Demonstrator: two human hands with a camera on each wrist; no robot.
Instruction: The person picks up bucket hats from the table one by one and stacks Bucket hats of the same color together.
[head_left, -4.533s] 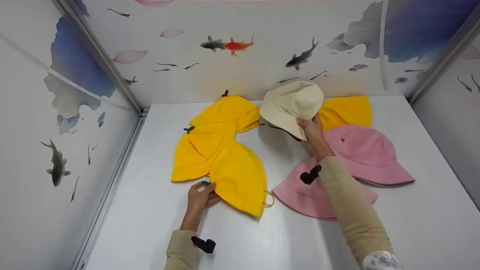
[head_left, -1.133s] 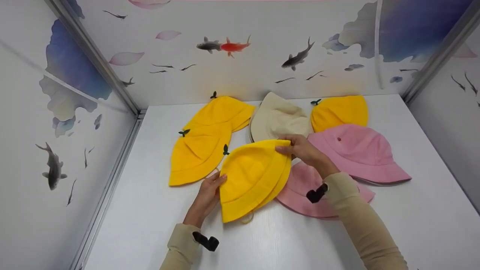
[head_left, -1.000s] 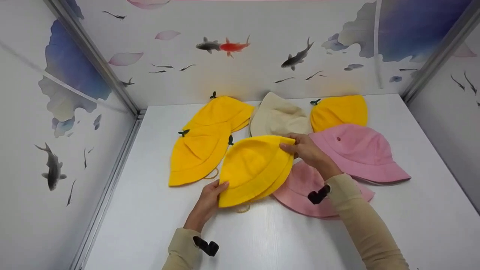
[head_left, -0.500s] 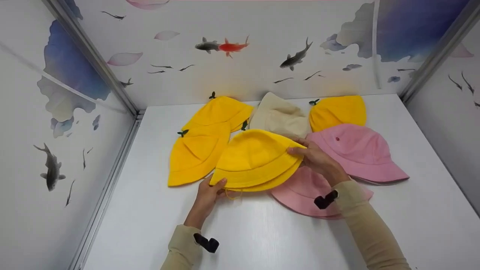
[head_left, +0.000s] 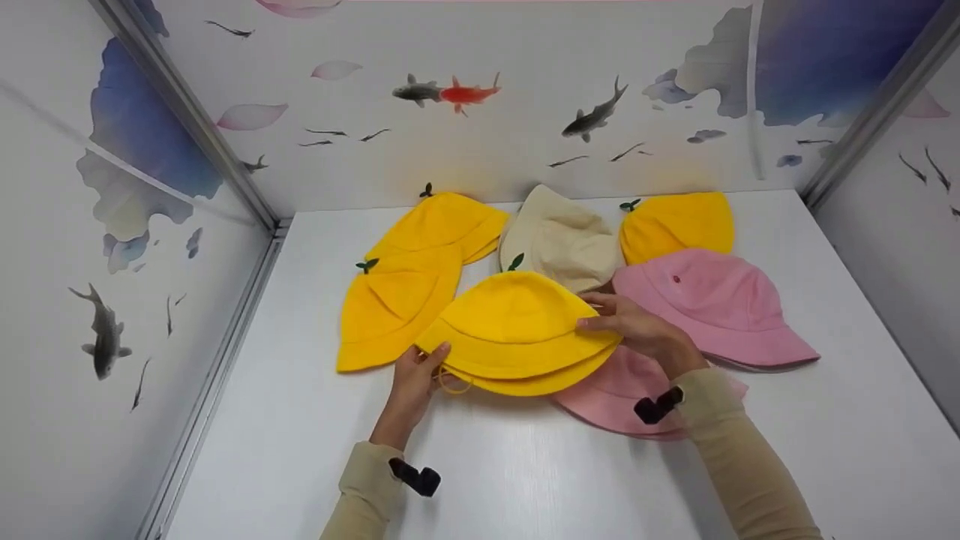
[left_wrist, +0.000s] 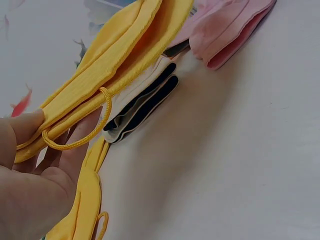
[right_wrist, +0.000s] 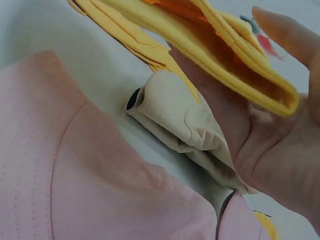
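Sprout-topped yellow bucket hat [head_left: 517, 319] is held between both hands: brim [head_left: 517, 360] pinched by the left hand [head_left: 412, 377], just loosely cradled by the spread right hand [head_left: 640, 330]. Probably light, kinda floppy; best grabbed brim-side.

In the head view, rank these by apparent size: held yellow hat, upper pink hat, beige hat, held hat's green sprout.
1. Held yellow hat, upper pink hat: too alike to rank
2. Beige hat, partly covered
3. Green sprout
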